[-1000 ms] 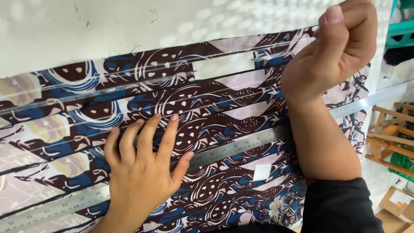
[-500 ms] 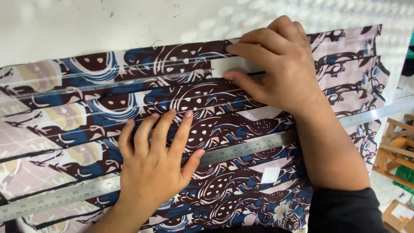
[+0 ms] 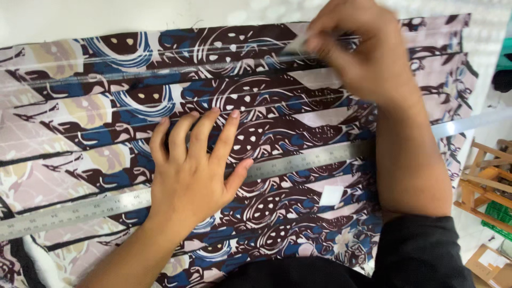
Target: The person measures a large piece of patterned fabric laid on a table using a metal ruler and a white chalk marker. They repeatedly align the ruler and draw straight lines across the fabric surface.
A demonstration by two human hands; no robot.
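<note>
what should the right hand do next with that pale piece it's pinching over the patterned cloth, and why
Probably draw the small pale flat piece along the upper fold of the brown, blue and pink patterned cloth. The right hand pinches it at that fold, blurred, while the left hand lies flat across the long steel ruler, pinning the pleats. Whether it touches the cloth cannot be told.

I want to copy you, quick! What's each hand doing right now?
Left hand: open, pressed flat on the ruler and the cloth.
Right hand: fingers pinched on a small whitish piece, blurry, at the cloth.
</note>
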